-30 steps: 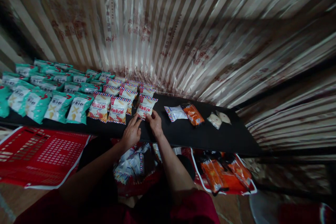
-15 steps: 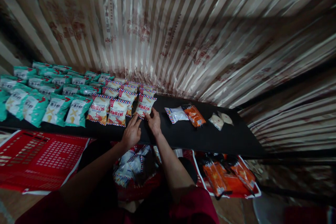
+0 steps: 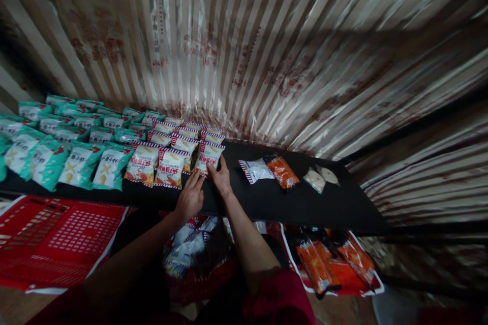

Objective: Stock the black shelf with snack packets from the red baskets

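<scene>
Both hands are at a red-and-white snack bag (image 3: 209, 158) that stands at the right end of the front row on a black shelf (image 3: 305, 205). My right hand (image 3: 220, 176) grips the bag's lower right side, thumb on its front. My left hand (image 3: 191, 197) has its fingertips at the bag's lower left edge; the fingers lie close together, and whether they grip it is unclear. To the left stand two similar bags (image 3: 168, 168), with more in rows behind. Several teal snack bags (image 3: 81, 163) fill the shelf's left part.
Right on the shelf lie a white packet (image 3: 259, 170), an orange packet (image 3: 282, 171) and two clear packets (image 3: 315, 180). Below are a red basket (image 3: 84, 228), a container of white packets (image 3: 188, 249) and a basket of orange packets (image 3: 318, 264). A striped curtain (image 3: 229, 51) hangs behind.
The view has shifted slightly. The bag between my hands now leans a little to the right at its top, and my right thumb is higher on its front.
</scene>
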{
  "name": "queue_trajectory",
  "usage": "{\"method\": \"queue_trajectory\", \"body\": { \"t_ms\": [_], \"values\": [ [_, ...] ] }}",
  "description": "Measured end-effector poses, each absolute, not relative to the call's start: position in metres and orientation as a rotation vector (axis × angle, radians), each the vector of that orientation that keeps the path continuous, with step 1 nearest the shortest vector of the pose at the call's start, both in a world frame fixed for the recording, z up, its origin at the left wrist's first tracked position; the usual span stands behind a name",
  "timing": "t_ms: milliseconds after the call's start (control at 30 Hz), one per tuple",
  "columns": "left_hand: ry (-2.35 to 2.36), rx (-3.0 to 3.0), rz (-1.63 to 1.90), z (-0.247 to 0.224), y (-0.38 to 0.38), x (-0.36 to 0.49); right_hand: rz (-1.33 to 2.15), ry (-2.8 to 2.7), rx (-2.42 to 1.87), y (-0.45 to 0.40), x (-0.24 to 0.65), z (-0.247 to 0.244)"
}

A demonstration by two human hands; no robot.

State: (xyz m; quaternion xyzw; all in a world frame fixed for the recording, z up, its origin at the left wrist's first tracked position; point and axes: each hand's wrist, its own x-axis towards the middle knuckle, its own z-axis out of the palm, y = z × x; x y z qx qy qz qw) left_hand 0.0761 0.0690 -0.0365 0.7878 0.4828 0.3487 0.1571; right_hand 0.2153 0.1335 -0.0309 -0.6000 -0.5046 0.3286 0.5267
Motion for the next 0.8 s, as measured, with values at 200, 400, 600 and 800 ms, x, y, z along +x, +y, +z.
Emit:
{"method": "queue_trajectory", "body": {
  "t_ms": [200,400,600,800],
  "values": [
    [1.401,2.278,1.030,-0.0392,0.0694,0.0763,0.837,-1.165,-1.395,0.1389,0.2110,-0.0334],
    [1.433,2.311,1.007,-0.0394,0.0698,0.0782,0.826,-1.186,-1.407,0.1379,0.2093,-0.0320],
    [1.414,2.312,1.062,-0.0407,0.0698,0.0788,0.766,-1.235,-1.444,0.1376,0.2051,-0.0294],
    [1.414,2.345,1.078,-0.0416,0.0690,0.0800,0.744,-1.213,-1.445,0.1387,0.2108,-0.0292]
  ]
}}
